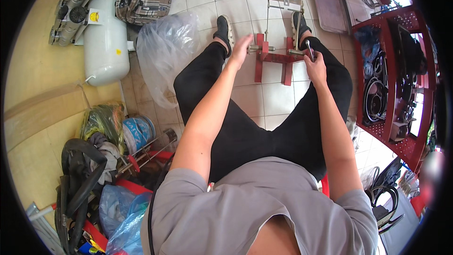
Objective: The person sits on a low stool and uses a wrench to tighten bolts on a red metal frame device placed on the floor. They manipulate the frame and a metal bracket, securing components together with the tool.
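Between my feet stands a red metal stand [274,58] with two thin upright arms and a metal crosspiece [285,1] at its far end. A silver threaded clamp [262,48] sticks out on its left side, and another, silver clamp [296,52] on its right. My left hand [241,52] is beside the left clamp, fingers stretched out, with nothing seen in it. Near the right clamp, my right hand [316,67] is closed round a shiny wrench [309,46] whose head points up and away from me. Its fingertips are partly hidden.
Far left, a white air compressor tank [106,42] stands by a plaid backpack [148,3] and a clear plastic bag [165,49]. A metal tray [331,8] lies far right. Red shelving [395,82] stands at the right. Black tubes [78,179] and bags clutter the near left.
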{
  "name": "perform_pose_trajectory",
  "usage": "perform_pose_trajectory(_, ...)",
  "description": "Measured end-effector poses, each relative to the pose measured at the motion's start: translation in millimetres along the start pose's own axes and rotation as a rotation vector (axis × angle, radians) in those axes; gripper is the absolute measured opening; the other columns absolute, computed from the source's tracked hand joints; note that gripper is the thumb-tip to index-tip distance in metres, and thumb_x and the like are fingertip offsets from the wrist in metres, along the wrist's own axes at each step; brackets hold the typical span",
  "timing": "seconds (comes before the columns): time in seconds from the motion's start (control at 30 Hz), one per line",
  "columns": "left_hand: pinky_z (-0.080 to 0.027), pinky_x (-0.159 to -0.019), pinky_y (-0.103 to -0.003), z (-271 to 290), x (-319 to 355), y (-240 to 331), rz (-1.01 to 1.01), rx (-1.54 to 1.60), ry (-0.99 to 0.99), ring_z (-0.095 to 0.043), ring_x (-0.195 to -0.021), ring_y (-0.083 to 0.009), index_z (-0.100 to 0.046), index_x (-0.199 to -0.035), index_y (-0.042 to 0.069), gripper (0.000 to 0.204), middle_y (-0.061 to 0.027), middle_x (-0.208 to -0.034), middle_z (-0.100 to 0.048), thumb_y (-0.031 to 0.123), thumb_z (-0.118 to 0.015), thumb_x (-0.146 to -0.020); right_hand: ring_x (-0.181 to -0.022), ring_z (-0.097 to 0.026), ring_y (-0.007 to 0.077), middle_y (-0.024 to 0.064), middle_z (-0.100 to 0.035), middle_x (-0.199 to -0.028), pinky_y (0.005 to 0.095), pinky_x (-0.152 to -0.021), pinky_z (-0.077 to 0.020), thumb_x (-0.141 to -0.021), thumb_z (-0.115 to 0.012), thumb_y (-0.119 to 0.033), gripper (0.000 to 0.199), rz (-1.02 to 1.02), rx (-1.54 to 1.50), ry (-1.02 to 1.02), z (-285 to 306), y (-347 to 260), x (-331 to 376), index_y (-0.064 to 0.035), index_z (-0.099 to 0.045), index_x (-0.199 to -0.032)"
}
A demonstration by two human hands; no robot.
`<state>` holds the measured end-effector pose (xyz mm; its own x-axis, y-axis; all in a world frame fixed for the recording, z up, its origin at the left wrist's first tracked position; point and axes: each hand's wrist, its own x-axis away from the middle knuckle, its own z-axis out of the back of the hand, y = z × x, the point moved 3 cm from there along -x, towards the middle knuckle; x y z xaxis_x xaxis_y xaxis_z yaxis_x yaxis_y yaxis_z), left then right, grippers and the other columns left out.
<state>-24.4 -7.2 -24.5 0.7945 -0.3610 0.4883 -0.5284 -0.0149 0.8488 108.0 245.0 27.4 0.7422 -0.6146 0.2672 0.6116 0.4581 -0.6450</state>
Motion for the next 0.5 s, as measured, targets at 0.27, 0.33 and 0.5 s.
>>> perform_pose_trajectory(0.27,-0.031,-0.096,-0.036,2.2,2.0,5.3,-0.057,-0.113,0.081,-0.050,-0.110,-0.0199,-0.053,-0.112,0.002,0.051,-0.0114,-0.118,-0.054,0.046,-0.043,-0.089,-0.098,-0.058,0.0355,0.0235,-0.060,-0.101,0.0392,-0.084,-0.0438,-0.078,-0.060,-0.034,0.052,-0.025,0.020,-0.003,1.4,-3.5,4.0,0.0004,-0.048,-0.115)
perform_pose_trajectory(0.33,-0.036,-0.090,-0.038,-6.7,7.0,9.7,-0.138,-0.043,-0.007,-0.054,-0.103,-0.0209,-0.056,-0.100,0.002,0.046,-0.0108,-0.105,-0.059,0.044,-0.041,-0.089,-0.098,-0.058,0.0355,0.0233,-0.061,-0.100,0.0392,-0.084,-0.0441,-0.078,-0.060,-0.034,0.051,-0.002,0.026,0.022,2.9,-1.9,0.8,0.0002,-0.048,-0.115)
perform_pose_trajectory(0.5,-0.039,-0.088,-0.040,4.5,-0.4,36.0,-0.435,0.071,0.147,-0.061,-0.091,-0.0283,-0.056,-0.104,-0.004,0.058,-0.0151,-0.094,-0.063,0.049,-0.037,-0.089,-0.096,-0.059,0.0355,0.0223,-0.062,-0.098,0.0395,-0.083,-0.0451,-0.078,-0.061,-0.034,0.050,-0.013,0.036,0.015,4.0,-1.7,1.2,-0.0001,-0.050,-0.113)
